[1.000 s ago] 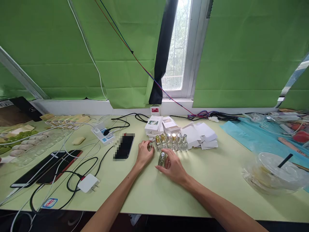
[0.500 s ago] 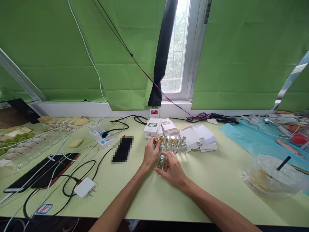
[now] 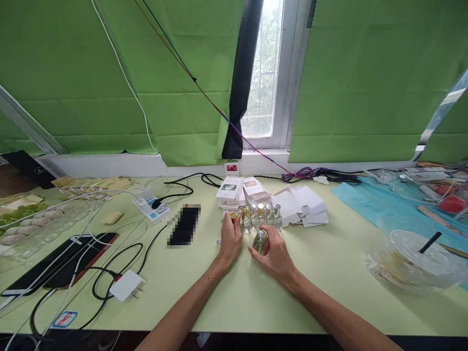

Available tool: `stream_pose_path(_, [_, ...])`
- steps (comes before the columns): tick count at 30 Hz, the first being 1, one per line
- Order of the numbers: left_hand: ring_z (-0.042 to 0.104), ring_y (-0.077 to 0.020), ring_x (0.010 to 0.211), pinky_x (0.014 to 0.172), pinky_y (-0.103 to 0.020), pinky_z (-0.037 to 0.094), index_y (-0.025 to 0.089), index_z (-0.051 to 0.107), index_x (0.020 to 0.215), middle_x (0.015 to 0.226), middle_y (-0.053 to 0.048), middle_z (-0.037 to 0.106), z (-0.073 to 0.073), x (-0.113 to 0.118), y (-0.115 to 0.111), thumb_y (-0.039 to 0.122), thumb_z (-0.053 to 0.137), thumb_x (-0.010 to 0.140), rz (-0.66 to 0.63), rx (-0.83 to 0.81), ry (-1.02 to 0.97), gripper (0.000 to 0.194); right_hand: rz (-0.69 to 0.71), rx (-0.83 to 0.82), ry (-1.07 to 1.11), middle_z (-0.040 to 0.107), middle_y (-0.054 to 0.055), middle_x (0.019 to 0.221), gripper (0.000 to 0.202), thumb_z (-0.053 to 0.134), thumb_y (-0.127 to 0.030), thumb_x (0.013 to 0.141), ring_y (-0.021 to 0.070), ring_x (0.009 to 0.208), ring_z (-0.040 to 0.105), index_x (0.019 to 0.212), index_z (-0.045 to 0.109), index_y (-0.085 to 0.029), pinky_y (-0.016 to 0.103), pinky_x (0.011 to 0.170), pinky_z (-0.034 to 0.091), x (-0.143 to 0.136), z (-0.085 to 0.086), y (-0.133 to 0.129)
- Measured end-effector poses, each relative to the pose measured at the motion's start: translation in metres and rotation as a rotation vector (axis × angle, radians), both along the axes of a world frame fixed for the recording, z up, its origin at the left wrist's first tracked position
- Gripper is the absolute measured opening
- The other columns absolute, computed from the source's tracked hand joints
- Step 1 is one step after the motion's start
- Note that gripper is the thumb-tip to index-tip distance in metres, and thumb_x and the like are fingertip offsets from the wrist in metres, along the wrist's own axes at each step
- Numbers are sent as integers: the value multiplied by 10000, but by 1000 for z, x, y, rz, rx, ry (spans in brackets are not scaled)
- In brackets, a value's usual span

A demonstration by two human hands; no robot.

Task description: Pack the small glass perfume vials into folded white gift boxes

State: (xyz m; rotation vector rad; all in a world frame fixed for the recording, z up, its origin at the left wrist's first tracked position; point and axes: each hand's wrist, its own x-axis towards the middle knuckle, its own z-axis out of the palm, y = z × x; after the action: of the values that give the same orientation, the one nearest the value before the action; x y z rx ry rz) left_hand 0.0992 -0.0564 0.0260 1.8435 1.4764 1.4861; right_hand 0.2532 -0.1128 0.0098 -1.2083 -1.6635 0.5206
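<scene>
My right hand (image 3: 276, 253) is closed round a small glass bottle with a silver top (image 3: 260, 241), tilted a little, in front of the row. My left hand (image 3: 231, 240) grips a gold-capped bottle (image 3: 233, 216) at the left end of the row; its fingers cover most of the glass. Several clear glass bottles (image 3: 261, 222) with gold or silver caps stand upright side by side, just behind my hands. A small round clear piece (image 3: 218, 242) lies on the table left of my left hand.
White printed boxes (image 3: 229, 189) and flattened white cartons (image 3: 302, 204) lie behind the bottles. Phones (image 3: 82, 258), cables and a white charger (image 3: 127, 285) lie left. At right are a plastic-wrapped bowl (image 3: 413, 263) and blue sheeting (image 3: 365, 200).
My right hand has moved right with its bottle, away from my left hand, and the bottle is tilted more. The small clear piece left of my left hand now shows.
</scene>
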Motion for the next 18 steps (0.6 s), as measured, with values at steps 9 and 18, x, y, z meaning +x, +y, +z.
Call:
stream_pose_path(9, [544,-195,701,684,-310,452,233,439,904,790,-15,568,-3,3,-4,428,402,1014,13,14,-20,227,-9,-7,10,586,130,1153,415,696,-263,815,109,513,522,1179,510,-192,373,606,562,-2,-2,0])
stream_pose_path(18, [625,-215,736,677,-321,450,238,441,902,826,-42,665,0,5,-2,443,438,1003,56,-2,-74,229,-6,8,12,597,140,1151,413,688,-254,811,105,502,504,1180,518,-180,349,572,543,-3,-3,1])
